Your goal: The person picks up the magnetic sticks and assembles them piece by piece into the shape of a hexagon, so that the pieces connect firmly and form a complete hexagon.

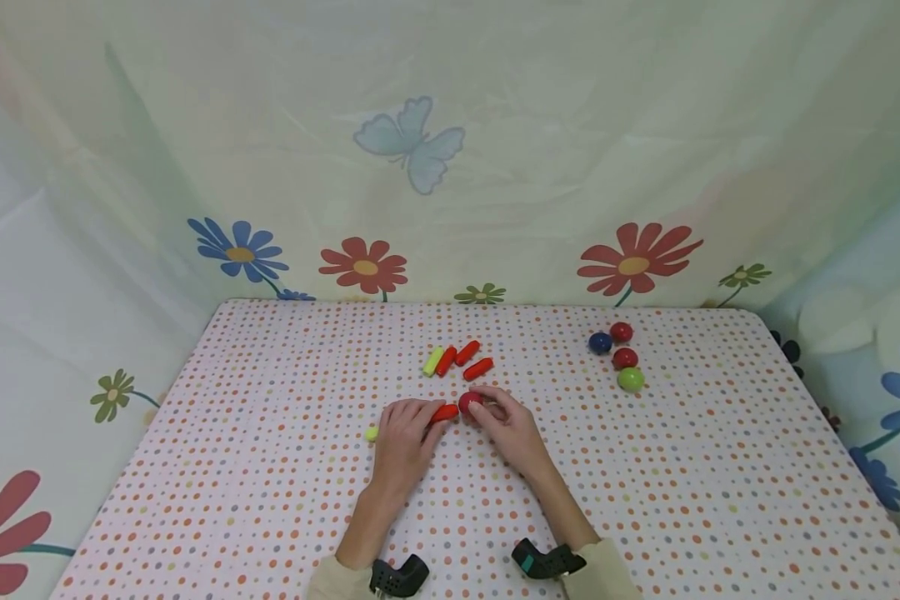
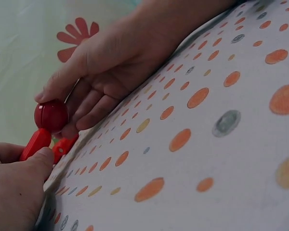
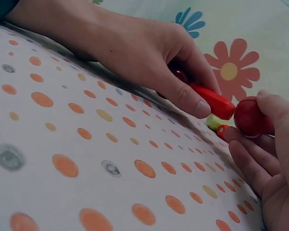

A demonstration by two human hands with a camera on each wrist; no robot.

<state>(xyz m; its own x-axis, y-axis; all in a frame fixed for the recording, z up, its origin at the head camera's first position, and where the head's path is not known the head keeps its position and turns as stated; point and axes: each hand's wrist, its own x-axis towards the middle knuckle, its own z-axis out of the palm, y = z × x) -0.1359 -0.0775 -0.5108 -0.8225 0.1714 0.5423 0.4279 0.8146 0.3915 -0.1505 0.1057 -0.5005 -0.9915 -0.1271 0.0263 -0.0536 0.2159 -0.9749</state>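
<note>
Red ball [image 1: 467, 404] is near the centre of the head view, pinched by the right hand [image 1: 512, 429] between the thumb and the fingers. Just to its left in that view, the left hand [image 1: 405, 433] grips a red stick [image 1: 446, 412], whose free end points at the ball. The two pieces touch or nearly touch; from these angles I cannot tell if they are joined. A yellow-green piece [image 1: 371, 434] shows at the far side of the left hand, but the palm hides most of what is there.

I judge the ball to be light and hard, probably of plastic or painted wood. Its shine suggests a smooth skin, so it may slip under dry fingertips, and it would roll if put down freely. It does not look fragile. A good hold is at two opposite sides, with the face toward the stick left uncovered. The stick also looks stiff and light; its long sides appear slightly grooved in the right wrist view, which should help the fingers. It is best taken close behind its free end, so that the tip does not swing.
</note>
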